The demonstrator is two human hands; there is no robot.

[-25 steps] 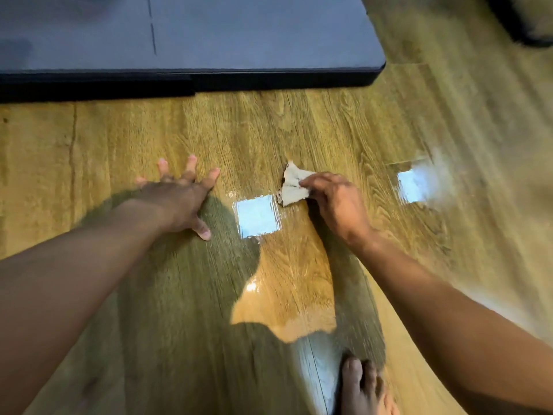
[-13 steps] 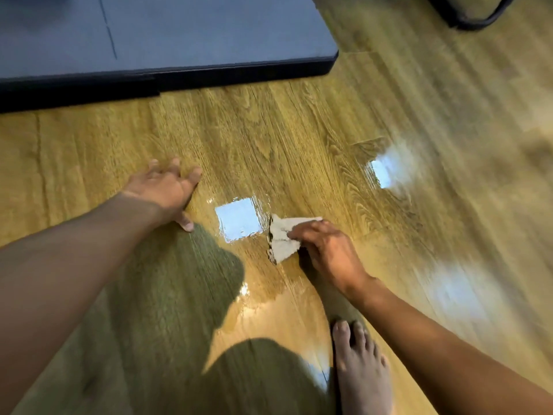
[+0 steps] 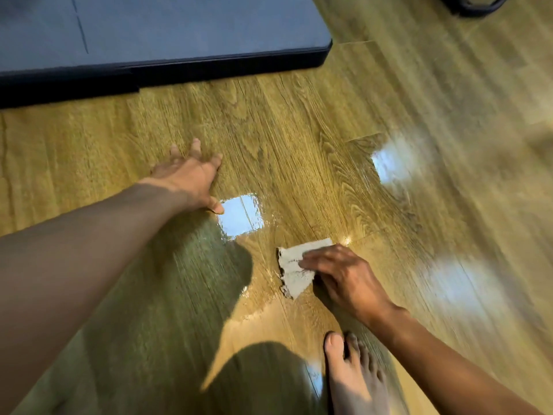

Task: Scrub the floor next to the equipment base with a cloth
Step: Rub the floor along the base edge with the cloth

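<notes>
The floor (image 3: 299, 130) is made of brown wood boards with wavy lines in them, and it looks shiny and wet. A few bright square patches of light (image 3: 241, 217) glow on it.

At the top lies the equipment base (image 3: 179, 28), a big flat grey slab with a thick black edge and a round corner. The cloth (image 3: 294, 274) is well away from that edge, close to the person's bare foot (image 3: 353, 375). It is small, pale and crumpled, with a ragged, dirty left side.

The right hand (image 3: 347, 280) sits on the cloth's right part. Its bent fingers curl over the cloth and hold it down on the boards.

The left hand (image 3: 187, 178) rests flat on the floor, fingers spread wide, holding nothing.

There is lots of bare floor between the hands and the slab, and more to the right. A dark curved thing (image 3: 475, 4) peeks in at the top right corner.
</notes>
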